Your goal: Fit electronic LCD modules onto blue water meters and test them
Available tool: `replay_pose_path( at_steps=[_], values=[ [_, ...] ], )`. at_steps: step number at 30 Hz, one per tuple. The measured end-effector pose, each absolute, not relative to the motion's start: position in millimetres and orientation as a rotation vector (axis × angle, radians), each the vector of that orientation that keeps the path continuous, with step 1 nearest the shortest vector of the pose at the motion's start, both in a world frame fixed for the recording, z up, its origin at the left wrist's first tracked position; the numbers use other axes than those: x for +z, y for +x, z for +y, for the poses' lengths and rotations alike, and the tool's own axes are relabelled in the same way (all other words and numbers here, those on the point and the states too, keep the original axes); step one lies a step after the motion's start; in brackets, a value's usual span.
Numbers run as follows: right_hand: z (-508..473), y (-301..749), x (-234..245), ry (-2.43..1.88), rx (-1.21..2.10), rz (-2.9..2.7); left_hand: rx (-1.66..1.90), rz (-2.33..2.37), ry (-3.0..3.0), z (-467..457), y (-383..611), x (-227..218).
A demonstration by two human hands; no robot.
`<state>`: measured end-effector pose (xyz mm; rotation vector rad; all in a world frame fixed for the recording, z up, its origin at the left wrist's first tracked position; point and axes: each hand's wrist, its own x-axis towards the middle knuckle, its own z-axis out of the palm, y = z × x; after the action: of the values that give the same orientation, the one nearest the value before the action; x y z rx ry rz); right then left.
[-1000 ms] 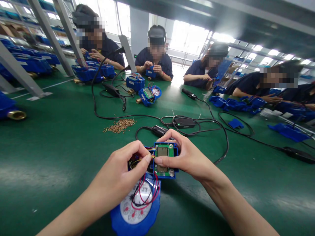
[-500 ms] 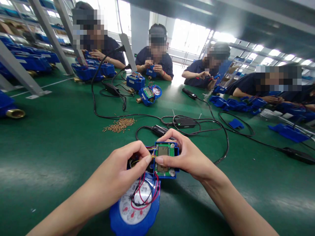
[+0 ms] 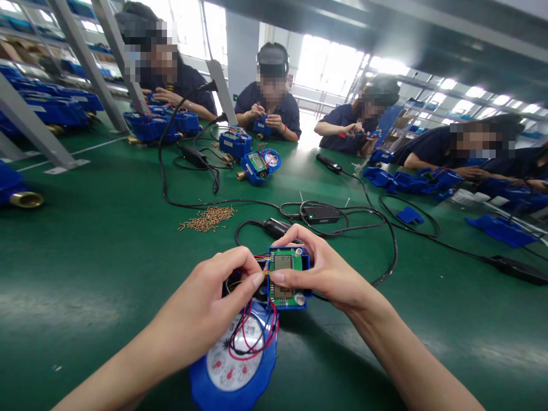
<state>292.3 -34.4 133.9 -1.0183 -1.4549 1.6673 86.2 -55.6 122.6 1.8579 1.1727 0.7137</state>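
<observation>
My right hand (image 3: pixel 319 268) grips a small blue housing with a green circuit board (image 3: pixel 283 291) and a grey display, its thumb lying across the front and fingers round the far edge. At the board's left edge, my left hand (image 3: pixel 222 294) pinches thin yellow wires (image 3: pixel 266 273) between thumb and forefinger. Below the hands sits a blue water meter (image 3: pixel 263 379) with a round white dial and small red pointers. Red and black wires (image 3: pixel 244 349) loop over that dial from the board. My left hand partly hides the space between board and meter.
A pile of small brass screws (image 3: pixel 208 218) lies beyond my hands. Black cables (image 3: pixel 274 202) and a black box (image 3: pixel 321 214) are spread behind them. Another open meter (image 3: pixel 260 165) stands further back. Several people work across the green table (image 3: pixel 107 257); metal posts (image 3: pixel 32 125) rise at left.
Both hands keep their hold on the wires and the board with barely any movement. The view has shifted very slightly.
</observation>
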Motion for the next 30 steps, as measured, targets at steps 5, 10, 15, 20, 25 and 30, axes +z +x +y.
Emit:
replay_pose_path(
  at_steps=[5,10,15,20,25,30],
  values=[
    [-34,295,137,-1.083,1.549,-1.605,0.753,1.222,1.963,-60,91,119],
    [-35,299,144,-1.098,1.495,-1.731,0.711,1.139,1.914,-56,87,119],
    [-36,300,148,-1.111,1.432,-1.797,0.73,1.144,1.897,-53,87,122],
    [-35,300,146,-1.099,1.427,-1.818,0.717,1.138,1.883,-54,86,121],
    [-35,298,143,-1.108,1.275,-1.888,0.725,1.146,1.876,-53,86,119],
    [-35,299,145,-1.098,1.322,-1.897,0.703,1.17,1.868,-54,87,121]
  ],
)
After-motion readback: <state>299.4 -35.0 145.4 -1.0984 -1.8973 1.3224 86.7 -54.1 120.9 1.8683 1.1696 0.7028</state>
